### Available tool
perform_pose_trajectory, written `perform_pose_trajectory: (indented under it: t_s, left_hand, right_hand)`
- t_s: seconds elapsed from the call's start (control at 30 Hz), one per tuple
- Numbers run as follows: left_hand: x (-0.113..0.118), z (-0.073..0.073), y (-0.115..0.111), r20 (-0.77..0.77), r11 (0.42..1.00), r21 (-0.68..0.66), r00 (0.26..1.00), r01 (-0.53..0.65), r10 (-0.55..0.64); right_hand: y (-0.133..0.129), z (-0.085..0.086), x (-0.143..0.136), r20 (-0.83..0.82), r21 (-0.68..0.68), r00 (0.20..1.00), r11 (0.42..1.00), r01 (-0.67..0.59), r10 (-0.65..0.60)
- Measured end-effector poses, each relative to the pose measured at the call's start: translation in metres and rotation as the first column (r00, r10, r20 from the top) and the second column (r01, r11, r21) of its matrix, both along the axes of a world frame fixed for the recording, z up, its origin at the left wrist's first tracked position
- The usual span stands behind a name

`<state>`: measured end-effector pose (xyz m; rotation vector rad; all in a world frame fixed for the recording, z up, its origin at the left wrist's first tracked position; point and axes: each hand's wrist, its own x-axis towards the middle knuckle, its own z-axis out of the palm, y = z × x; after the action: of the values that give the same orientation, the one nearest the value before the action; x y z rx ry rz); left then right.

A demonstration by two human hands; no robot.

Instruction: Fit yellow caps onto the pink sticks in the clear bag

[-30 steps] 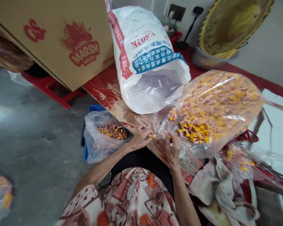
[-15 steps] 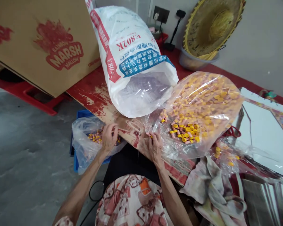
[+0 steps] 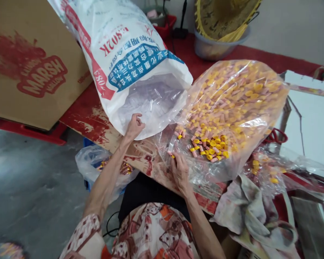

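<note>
My left hand (image 3: pixel 135 126) is at the mouth of a white printed sack (image 3: pixel 148 68), its fingers bent but apart, with nothing visible in them. Clear plastic pieces (image 3: pixel 145 100) lie inside the sack. Over the worn table edge, my right hand (image 3: pixel 180 169) pinches a small pink piece with a yellow end (image 3: pixel 171 154) between thumb and fingertips. Just beyond it, a clear plastic bag (image 3: pixel 248 118) lies open toward me, with many such pink-and-yellow pieces (image 3: pixel 213 149) spilling at its mouth.
Below the table's left edge, a plastic-lined blue crate (image 3: pixel 86 143) holds more small pieces. A cardboard box (image 3: pixel 43 72) stands left. Right are a grey cloth (image 3: pixel 243 208), red-handled scissors (image 3: pixel 277 136) and a white board (image 3: pixel 310 118). A basin (image 3: pixel 212 45) with a straw hat sits behind.
My left hand has moved up from over the lined crate to the sack's mouth. The right hand stays near the table edge, still pinching the small piece. The view has shifted.
</note>
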<state>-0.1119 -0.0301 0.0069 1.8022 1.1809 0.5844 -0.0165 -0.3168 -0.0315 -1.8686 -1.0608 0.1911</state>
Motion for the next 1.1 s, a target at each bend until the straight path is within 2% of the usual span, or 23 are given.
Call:
perform_pose_trajectory:
  t_s: [0.07,0.13,0.23,0.33,0.4,0.47,0.5,0.57,0.63,0.77,0.87,0.9,0.97,1.1]
  left_hand:
    - [-0.011,0.007,-0.027,0.187,0.992,-0.117,0.982,0.042,-0.020]
    - [-0.021,0.012,-0.059,0.304,0.967,-0.212,0.950,0.145,-0.076]
    - [-0.031,0.015,-0.100,0.349,0.911,-0.308,0.923,0.273,-0.159]
    - [-0.036,0.013,-0.118,0.346,0.876,-0.332,0.909,0.351,-0.233]
    - [-0.037,0.010,-0.119,0.308,0.882,-0.273,0.903,0.384,-0.298]
    - [-0.035,0.005,-0.117,0.197,0.911,-0.091,0.904,0.403,-0.380]
    - [-0.033,0.001,-0.117,0.115,0.907,0.035,0.899,0.420,-0.422]
    - [-0.027,-0.005,-0.118,-0.058,0.837,0.260,0.873,0.482,-0.485]
    - [-0.020,-0.010,-0.122,-0.186,0.749,0.370,0.833,0.550,-0.520]
    - [-0.011,-0.012,-0.135,-0.361,0.634,0.408,0.754,0.657,-0.550]
    - [-0.010,-0.008,-0.143,-0.458,0.547,0.395,0.674,0.738,-0.580]
    - [-0.011,-0.007,-0.145,-0.456,0.539,0.385,0.662,0.749,-0.595]
    - [-0.015,-0.002,-0.145,-0.388,0.571,0.343,0.666,0.746,-0.638]
    - [-0.032,0.008,-0.138,-0.159,0.717,0.124,0.727,0.686,-0.668]
  right_hand:
    - [0.006,0.007,0.001,-0.102,-0.006,0.994,1.000,-0.024,0.023]
    - [0.011,0.015,-0.002,-0.246,-0.008,0.969,1.000,-0.004,0.002]
    - [0.015,0.025,-0.010,-0.414,-0.021,0.909,0.999,0.041,-0.046]
    - [0.013,0.030,-0.017,-0.530,-0.014,0.847,0.999,0.044,-0.044]
    - [0.009,0.029,-0.019,-0.582,-0.003,0.813,1.000,0.029,-0.026]
    - [0.003,0.025,-0.017,-0.526,0.003,0.850,1.000,0.024,-0.019]
    - [0.000,0.023,-0.015,-0.458,0.004,0.889,1.000,0.027,-0.022]
    - [-0.006,0.019,-0.009,-0.308,0.001,0.950,0.999,0.046,-0.044]
    - [-0.009,0.019,0.000,-0.237,-0.015,0.968,0.997,0.075,-0.077]
    - [-0.012,0.036,0.020,-0.245,-0.009,0.961,0.991,0.131,-0.129]
    - [-0.011,0.054,0.032,-0.246,0.004,0.969,1.000,0.006,-0.005]
    - [-0.010,0.058,0.035,-0.255,-0.004,0.966,0.999,-0.054,0.051]
    - [-0.010,0.062,0.040,-0.282,-0.029,0.951,0.990,-0.140,0.127]
    - [-0.009,0.059,0.042,-0.309,-0.073,0.928,0.968,-0.242,0.209]
